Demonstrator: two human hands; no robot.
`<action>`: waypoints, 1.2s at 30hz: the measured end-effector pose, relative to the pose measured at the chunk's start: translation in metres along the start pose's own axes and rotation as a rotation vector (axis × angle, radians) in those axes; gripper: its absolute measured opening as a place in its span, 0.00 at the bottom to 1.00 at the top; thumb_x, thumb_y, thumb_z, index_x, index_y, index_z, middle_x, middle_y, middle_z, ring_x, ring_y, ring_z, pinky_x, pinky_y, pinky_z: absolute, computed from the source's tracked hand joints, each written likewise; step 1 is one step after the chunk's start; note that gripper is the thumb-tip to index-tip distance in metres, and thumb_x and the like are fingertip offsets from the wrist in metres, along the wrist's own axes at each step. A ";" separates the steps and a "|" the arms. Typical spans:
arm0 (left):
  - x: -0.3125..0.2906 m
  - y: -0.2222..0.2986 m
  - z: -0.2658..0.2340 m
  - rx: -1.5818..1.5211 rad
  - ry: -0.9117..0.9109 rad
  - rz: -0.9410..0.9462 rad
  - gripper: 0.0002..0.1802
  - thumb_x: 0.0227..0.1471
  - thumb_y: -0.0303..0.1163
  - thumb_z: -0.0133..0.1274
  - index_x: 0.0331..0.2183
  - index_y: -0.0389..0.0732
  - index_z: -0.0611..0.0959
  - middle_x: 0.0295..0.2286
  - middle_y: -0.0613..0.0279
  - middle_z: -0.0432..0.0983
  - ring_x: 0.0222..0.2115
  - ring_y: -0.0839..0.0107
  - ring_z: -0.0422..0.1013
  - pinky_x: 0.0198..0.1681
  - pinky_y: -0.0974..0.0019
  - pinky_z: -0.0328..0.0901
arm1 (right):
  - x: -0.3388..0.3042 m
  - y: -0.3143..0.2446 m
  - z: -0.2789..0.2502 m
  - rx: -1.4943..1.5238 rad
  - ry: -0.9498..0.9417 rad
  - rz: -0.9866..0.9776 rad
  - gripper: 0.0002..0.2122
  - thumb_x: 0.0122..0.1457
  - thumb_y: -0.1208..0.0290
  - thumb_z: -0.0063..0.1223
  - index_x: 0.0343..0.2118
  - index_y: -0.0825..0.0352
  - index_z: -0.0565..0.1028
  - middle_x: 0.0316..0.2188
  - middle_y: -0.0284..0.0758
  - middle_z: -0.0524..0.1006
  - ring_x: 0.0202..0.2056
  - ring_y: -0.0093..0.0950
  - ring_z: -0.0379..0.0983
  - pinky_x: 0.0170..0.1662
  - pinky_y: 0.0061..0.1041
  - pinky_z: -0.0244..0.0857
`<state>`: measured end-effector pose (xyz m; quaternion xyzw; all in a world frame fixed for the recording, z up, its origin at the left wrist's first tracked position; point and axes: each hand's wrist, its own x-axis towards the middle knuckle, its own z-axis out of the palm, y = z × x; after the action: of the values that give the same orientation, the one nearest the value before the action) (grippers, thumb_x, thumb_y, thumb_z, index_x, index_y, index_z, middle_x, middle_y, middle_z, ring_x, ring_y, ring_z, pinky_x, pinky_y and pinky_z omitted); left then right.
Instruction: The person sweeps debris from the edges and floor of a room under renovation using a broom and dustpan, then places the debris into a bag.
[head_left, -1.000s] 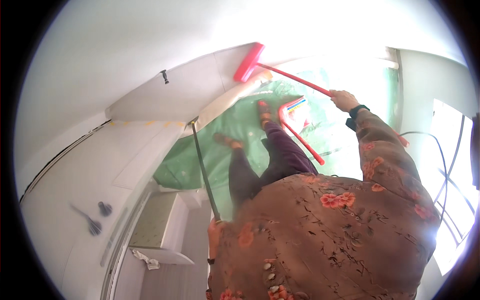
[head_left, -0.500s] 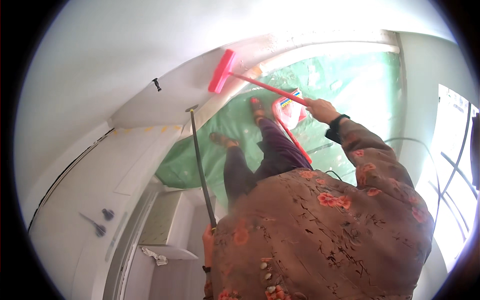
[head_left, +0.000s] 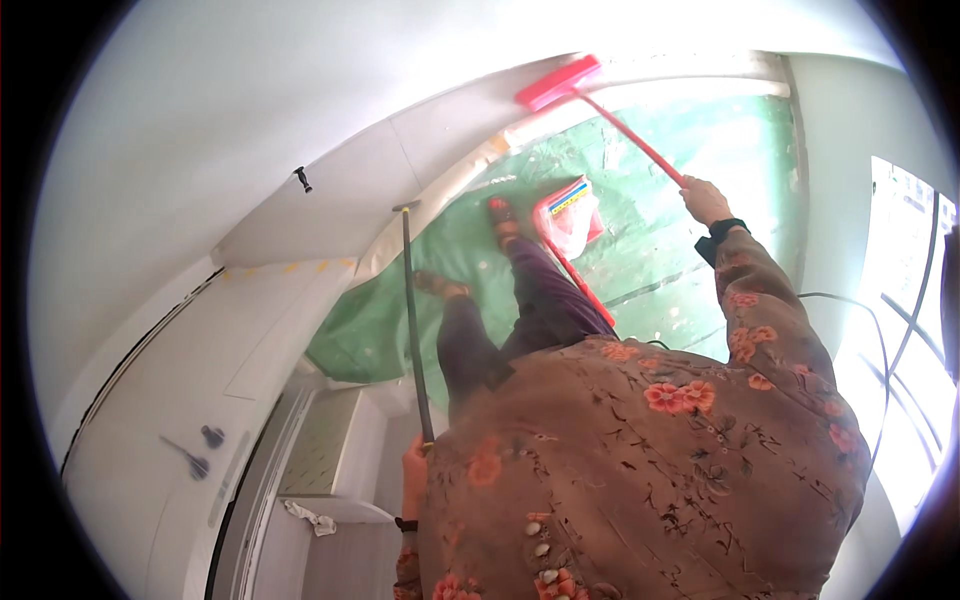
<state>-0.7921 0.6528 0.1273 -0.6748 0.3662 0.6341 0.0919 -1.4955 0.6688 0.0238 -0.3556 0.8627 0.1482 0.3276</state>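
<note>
Head view looks down over our own shoulders and a brown flowered top, so we see much of the scene past our body. Our right hand is stretched far out ahead, fingers wrapped tight round the red handle of a broom. From that hand the handle runs up and away to the left, ending in the red broom head, which lies against the foot of the white wall where the green floor sheet meets it.

Our left hand is down close to our body, closed round the lower end of a thin dark rod. The rod rises from that hand toward the wall, and its top end carries a small crosspiece just at the edge of the green sheet.

Between the two hands, nearer the right one, a red dustpan lies on the green sheet, its long red handle pointing back toward our legs. Our feet in sandals stand on the sheet just left of the dustpan.

Left of our left hand a white window frame shows with a rag on its ledge. Beyond our right arm a black cable runs beside a bright window.
</note>
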 end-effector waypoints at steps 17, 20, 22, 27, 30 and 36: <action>0.013 0.036 -0.043 0.005 -0.102 0.155 0.19 0.44 0.25 0.52 0.42 0.33 0.76 0.23 0.66 0.73 0.24 0.80 0.66 0.27 0.74 0.63 | -0.106 -0.111 0.089 0.316 -0.134 -0.161 0.17 0.56 0.64 0.46 0.47 0.64 0.71 0.34 0.48 0.75 0.38 0.46 0.71 0.42 0.39 0.64; 0.043 0.036 -0.058 -0.007 -0.181 0.109 0.19 0.42 0.23 0.50 0.41 0.34 0.76 0.22 0.67 0.72 0.20 0.79 0.66 0.24 0.73 0.63 | -0.115 -0.097 0.101 0.284 -0.051 -0.115 0.17 0.55 0.64 0.46 0.47 0.64 0.71 0.30 0.47 0.76 0.33 0.44 0.73 0.38 0.38 0.64; 0.076 0.027 -0.063 0.034 -0.191 0.065 0.21 0.43 0.24 0.50 0.44 0.35 0.74 0.22 0.66 0.72 0.18 0.79 0.66 0.22 0.74 0.63 | -0.118 -0.087 0.105 0.330 -0.054 -0.100 0.18 0.55 0.64 0.46 0.48 0.64 0.71 0.28 0.47 0.76 0.31 0.42 0.73 0.37 0.37 0.65; 0.146 0.006 -0.071 0.115 -0.279 0.095 0.23 0.44 0.26 0.50 0.46 0.36 0.72 0.21 0.65 0.71 0.12 0.78 0.66 0.16 0.74 0.62 | -0.122 -0.079 0.103 0.463 -0.095 0.196 0.18 0.57 0.64 0.45 0.50 0.62 0.70 0.18 0.37 0.72 0.14 0.28 0.68 0.17 0.29 0.65; 0.164 0.012 -0.066 0.025 -0.273 0.013 0.21 0.44 0.26 0.50 0.44 0.36 0.72 0.20 0.65 0.71 0.13 0.77 0.66 0.16 0.73 0.63 | -0.123 -0.086 0.096 0.502 -0.132 0.242 0.17 0.58 0.64 0.46 0.51 0.60 0.70 0.17 0.34 0.70 0.13 0.24 0.66 0.14 0.25 0.62; 0.193 0.043 -0.032 -0.037 -0.284 0.046 0.17 0.45 0.27 0.49 0.41 0.35 0.73 0.20 0.64 0.72 0.12 0.77 0.67 0.15 0.72 0.63 | -0.128 -0.098 0.085 0.548 -0.145 0.282 0.18 0.58 0.63 0.46 0.51 0.59 0.70 0.14 0.31 0.68 0.11 0.22 0.65 0.13 0.23 0.60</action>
<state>-0.8072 0.5298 -0.0307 -0.5712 0.3533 0.7318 0.1157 -1.3183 0.7074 0.0439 -0.1197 0.8857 -0.0209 0.4480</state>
